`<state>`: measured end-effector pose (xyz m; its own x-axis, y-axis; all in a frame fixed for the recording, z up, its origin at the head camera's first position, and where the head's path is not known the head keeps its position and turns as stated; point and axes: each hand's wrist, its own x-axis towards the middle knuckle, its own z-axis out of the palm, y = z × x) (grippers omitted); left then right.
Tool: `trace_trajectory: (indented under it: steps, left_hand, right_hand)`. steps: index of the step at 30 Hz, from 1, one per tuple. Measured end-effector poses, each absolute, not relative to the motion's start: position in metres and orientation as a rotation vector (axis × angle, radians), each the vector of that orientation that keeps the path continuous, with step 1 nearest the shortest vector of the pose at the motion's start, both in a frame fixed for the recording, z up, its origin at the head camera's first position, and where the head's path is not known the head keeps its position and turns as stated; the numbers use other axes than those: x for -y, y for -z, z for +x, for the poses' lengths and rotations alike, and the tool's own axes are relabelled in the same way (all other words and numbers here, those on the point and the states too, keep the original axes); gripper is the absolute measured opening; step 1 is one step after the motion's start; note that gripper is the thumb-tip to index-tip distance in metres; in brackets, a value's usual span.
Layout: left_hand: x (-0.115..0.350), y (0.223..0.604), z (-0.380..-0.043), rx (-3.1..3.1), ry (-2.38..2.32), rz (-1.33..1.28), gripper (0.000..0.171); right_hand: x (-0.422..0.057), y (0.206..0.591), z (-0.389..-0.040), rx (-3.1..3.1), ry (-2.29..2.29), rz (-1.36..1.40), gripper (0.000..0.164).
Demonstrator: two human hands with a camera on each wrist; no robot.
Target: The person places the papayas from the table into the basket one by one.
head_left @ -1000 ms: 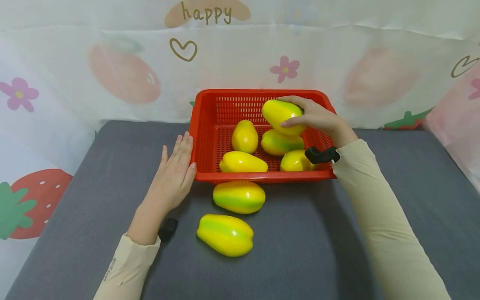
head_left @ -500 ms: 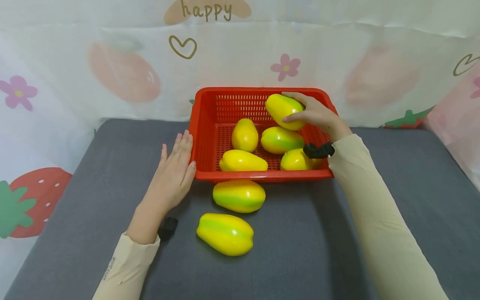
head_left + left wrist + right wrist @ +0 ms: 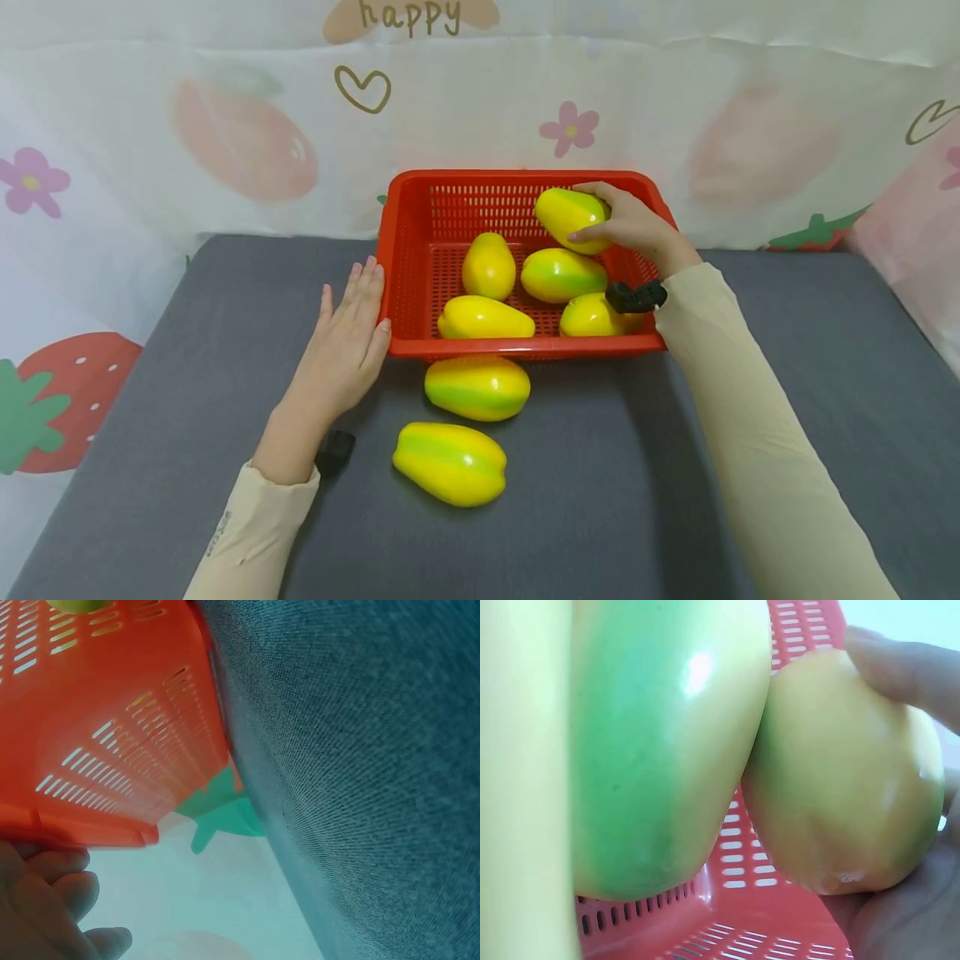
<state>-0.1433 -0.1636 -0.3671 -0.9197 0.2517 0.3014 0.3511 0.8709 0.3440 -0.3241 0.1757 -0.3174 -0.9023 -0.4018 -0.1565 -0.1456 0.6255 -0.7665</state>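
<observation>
A red plastic basket [image 3: 525, 345] with slotted walls holds several yellow-green papayas. At its back right corner my right hand [image 3: 633, 225] grips a papaya [image 3: 567, 215], thumb on the near side and fingers over the far side. In the right wrist view this gripped papaya [image 3: 840, 780] lies against another papaya [image 3: 652, 750] inside the basket. My left hand [image 3: 341, 350] lies along the basket's left side with straight fingers. The left wrist view has the left fingers [image 3: 67, 889] at the rim of the basket [image 3: 112, 772].
Two more papayas lie on the grey cloth-covered table in front of the basket: one papaya [image 3: 477, 389] close under the front rim, another papaya [image 3: 450, 464] nearer. Behind the basket hangs a patterned curtain [image 3: 465, 108]. A black wrist camera [image 3: 636, 297] overlaps the basket's right side.
My right hand has shifted slightly right and back with the papaya, toward the basket's back right corner. The left hand keeps its place at the basket.
</observation>
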Motion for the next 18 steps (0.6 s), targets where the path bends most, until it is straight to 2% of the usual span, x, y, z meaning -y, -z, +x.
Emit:
trace_trajectory:
  steps: [18]
  left_hand:
    - [0.1635,0.3665,-0.1433,2.802,0.566,-0.461,0.061]
  right_hand:
    - [-0.1782,0.3223,-0.3283,-2.534,1.040,-0.393,0.080]
